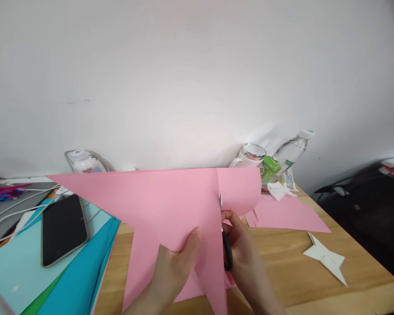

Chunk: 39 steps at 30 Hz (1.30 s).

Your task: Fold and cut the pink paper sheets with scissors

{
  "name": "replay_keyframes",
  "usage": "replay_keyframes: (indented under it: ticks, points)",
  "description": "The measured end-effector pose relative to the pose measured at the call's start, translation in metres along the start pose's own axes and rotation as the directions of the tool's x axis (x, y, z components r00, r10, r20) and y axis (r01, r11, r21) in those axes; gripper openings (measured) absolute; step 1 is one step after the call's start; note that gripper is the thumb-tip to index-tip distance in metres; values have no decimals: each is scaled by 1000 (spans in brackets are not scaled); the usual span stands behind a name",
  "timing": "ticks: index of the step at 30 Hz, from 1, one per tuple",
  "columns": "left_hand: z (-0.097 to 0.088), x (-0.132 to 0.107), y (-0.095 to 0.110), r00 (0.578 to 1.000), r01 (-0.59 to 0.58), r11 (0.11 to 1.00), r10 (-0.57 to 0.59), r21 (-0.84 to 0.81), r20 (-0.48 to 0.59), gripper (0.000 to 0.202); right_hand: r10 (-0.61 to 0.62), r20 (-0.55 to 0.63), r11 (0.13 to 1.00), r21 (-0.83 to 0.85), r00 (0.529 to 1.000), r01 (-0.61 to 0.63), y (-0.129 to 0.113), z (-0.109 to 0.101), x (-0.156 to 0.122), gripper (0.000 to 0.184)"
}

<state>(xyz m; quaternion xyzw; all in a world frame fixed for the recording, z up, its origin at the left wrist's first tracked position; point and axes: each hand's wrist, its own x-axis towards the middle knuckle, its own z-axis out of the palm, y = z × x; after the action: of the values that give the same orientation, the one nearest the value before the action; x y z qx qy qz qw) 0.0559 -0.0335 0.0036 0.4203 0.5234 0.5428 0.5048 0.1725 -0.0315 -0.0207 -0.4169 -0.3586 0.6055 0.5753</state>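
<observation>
A large folded sheet of pink paper (170, 197) is held up in front of me, its left side tapering to a point. My left hand (179, 267) grips its lower part, thumb pressed on the front and the other fingers hidden behind. In my right hand (239, 245) are scissors (227, 253) with black handles. Their blades stand upright on the paper along a vertical cut line, and the strip to the right of it curls away. Part of the blades is hidden by the paper.
On the left, a phone (64, 229) lies on blue paper sheets (75, 275), near white cables. Behind the pink paper stand a white bottle (85, 162), a mug (249, 153) and a water bottle (292, 151). Pink scraps (289, 214) and a folded white paper star (326, 258) lie on the right.
</observation>
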Motion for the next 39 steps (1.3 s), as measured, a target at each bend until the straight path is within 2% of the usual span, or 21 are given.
replay_keyframes:
  ticks: [3, 21, 29, 39]
  points:
    - [-1, 0, -2, 1000, 7, 1000, -6, 29, -30, 31, 16, -3, 1000, 10, 1000, -15, 1, 0, 0, 43]
    - [-4, 1, -8, 997, 65, 996, -62, 60, -48, 37, 28, -44, 1000, 12, 999, -28, 6, -2, -1, 40]
    - [-2, 1, -7, 999, 26, 998, -24, 55, -36, 30, -37, -17, 999, -19, 999, 37, -3, -6, 6, 39]
    - [1, 0, -5, 999, -17, 998, 20, 52, -51, 26, -32, -15, 999, 0, 999, 32, -3, -5, 5, 36]
